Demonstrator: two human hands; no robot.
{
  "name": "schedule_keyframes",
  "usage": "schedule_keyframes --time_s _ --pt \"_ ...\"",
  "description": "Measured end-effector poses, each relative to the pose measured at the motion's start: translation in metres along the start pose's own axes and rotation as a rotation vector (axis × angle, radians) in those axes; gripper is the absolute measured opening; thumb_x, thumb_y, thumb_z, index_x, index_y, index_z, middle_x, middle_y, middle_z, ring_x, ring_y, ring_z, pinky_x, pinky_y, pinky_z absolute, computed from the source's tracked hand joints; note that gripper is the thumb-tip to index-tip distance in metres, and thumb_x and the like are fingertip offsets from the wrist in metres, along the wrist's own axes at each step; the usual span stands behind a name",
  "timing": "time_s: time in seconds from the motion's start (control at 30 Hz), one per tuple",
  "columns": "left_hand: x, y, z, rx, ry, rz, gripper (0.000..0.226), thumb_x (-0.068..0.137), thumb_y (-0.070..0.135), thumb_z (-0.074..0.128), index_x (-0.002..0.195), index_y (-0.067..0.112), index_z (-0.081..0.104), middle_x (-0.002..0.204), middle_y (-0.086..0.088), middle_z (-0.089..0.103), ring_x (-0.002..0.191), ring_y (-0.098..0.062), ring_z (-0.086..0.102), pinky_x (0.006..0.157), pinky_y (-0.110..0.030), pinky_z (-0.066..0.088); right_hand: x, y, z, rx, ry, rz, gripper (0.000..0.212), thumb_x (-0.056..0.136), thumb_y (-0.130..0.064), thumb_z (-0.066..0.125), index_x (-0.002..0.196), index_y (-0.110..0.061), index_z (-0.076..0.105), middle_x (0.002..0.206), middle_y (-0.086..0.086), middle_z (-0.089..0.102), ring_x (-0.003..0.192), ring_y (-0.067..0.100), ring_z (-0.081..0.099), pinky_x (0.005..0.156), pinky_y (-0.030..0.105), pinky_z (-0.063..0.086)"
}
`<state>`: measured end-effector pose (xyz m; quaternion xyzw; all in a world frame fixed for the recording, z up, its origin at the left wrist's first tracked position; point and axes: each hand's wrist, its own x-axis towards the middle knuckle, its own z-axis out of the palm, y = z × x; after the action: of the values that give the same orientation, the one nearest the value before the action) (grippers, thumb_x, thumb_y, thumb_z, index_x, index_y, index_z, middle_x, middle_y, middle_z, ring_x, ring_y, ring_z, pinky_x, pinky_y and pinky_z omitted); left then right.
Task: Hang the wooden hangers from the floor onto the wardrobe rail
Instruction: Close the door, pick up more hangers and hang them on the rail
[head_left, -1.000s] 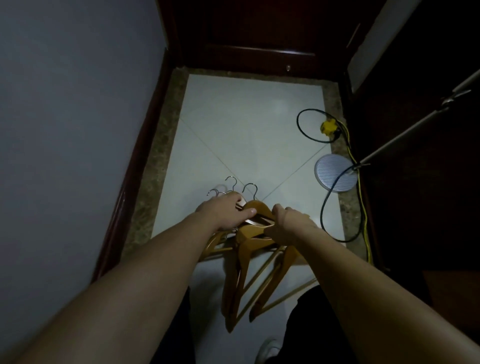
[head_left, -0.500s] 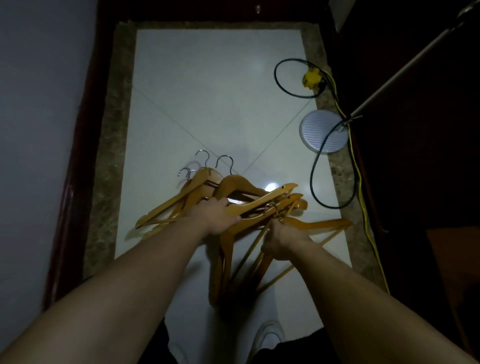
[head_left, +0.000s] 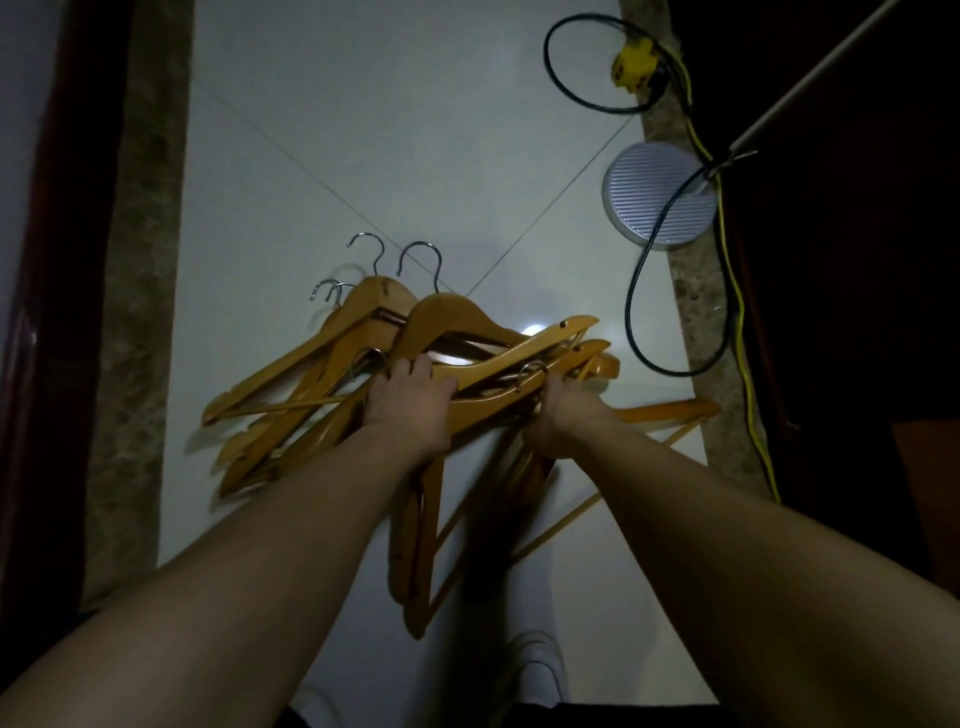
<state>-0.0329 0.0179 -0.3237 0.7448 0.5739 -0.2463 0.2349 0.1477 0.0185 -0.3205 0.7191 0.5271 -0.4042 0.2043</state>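
Note:
Several wooden hangers (head_left: 363, 338) with metal hooks lie in a heap on the white tiled floor (head_left: 405, 156). My left hand (head_left: 410, 405) is closed around the bars of a few hangers near the middle of the heap. My right hand (head_left: 561, 415) grips the neck of another hanger (head_left: 519, 358) just below its metal hook. More hangers (head_left: 421, 545) point down toward my feet. The wardrobe rail is not in view.
A round grey ribbed disc (head_left: 657, 195) sits at the floor's right edge beside a black cable loop (head_left: 571, 78), a yellow plug (head_left: 631, 65) and a yellow cord (head_left: 737, 312). A pale pole (head_left: 810, 78) slants at top right. Dark wooden trim (head_left: 47, 312) borders the left. My white shoe (head_left: 540, 670) is below.
My head has tipped further down, so the floor fills the view. Both hands stay on the heap; the hangers have spread out and the right hand now holds one near its hook.

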Motion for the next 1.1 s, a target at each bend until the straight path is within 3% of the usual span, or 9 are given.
schedule_keyframes --time_s 0.17,0.4,0.47,0.63,0.77,0.97,1.1 --pt "0.002 0.006 0.011 0.055 0.074 0.03 0.06 0.083 0.049 0.069 0.134 0.026 0.048 0.139 -0.012 0.043 0.127 -0.031 0.043 0.107 -0.047 0.036 0.015 0.009 0.003 0.04 0.066 -0.029 0.061 0.087 -0.025 0.067 0.139 -0.025 0.034 0.125 0.01 0.06 0.113 0.034 0.061 0.093 0.052 0.054" --pt "0.007 0.023 0.029 0.013 0.19 0.097 0.048 0.089 0.03 0.064 0.133 0.023 0.047 0.137 -0.009 0.047 0.131 -0.028 0.04 0.113 -0.047 0.033 0.022 0.002 0.007 -0.119 0.236 -0.086 0.029 0.096 -0.018 0.058 0.123 -0.02 0.047 0.103 0.008 0.066 0.097 0.028 0.066 0.083 0.043 0.057" --pt "0.01 0.023 0.03 -0.03 0.196 0.091 0.047 0.09 0.029 0.063 0.134 0.023 0.047 0.137 -0.008 0.047 0.131 -0.027 0.041 0.112 -0.045 0.035 0.022 -0.007 0.009 -0.14 0.25 -0.121 0.027 0.095 -0.018 0.059 0.12 -0.02 0.05 0.104 0.006 0.066 0.1 0.026 0.065 0.082 0.038 0.052" --pt "0.016 0.021 0.028 -0.205 0.204 0.084 0.058 0.089 0.021 0.066 0.142 0.025 0.042 0.141 -0.005 0.048 0.131 -0.026 0.043 0.111 -0.041 0.039 0.024 -0.024 0.019 -0.097 0.219 -0.203 0.027 0.094 -0.015 0.06 0.119 -0.019 0.051 0.107 0.006 0.063 0.098 0.025 0.064 0.086 0.044 0.057" --pt "0.016 0.019 0.026 -0.197 0.156 0.146 0.061 0.083 0.033 0.07 0.139 0.027 0.046 0.139 -0.004 0.045 0.133 -0.026 0.039 0.11 -0.042 0.036 0.03 -0.021 0.018 -0.039 0.232 -0.198 0.022 0.093 -0.016 0.061 0.113 -0.019 0.054 0.1 0.005 0.065 0.093 0.024 0.065 0.083 0.044 0.058" --pt "0.021 0.021 0.023 -0.28 0.253 0.105 0.028 0.094 0.027 0.057 0.122 0.027 0.059 0.126 -0.001 0.058 0.118 -0.021 0.051 0.102 -0.039 0.044 0.036 -0.022 0.018 0.027 0.139 -0.22 0.024 0.088 -0.019 0.067 0.108 -0.024 0.057 0.096 -0.001 0.067 0.089 0.02 0.067 0.081 0.043 0.059" --pt "0.019 0.019 0.018 -0.166 0.298 0.114 0.036 0.093 0.027 0.059 0.129 0.025 0.054 0.135 -0.003 0.054 0.13 -0.024 0.044 0.107 -0.042 0.037 0.035 -0.026 0.015 -0.155 0.139 -0.335 0.04 0.085 -0.033 0.068 0.123 -0.026 0.058 0.123 0.004 0.058 0.116 0.026 0.055 0.098 0.045 0.05"
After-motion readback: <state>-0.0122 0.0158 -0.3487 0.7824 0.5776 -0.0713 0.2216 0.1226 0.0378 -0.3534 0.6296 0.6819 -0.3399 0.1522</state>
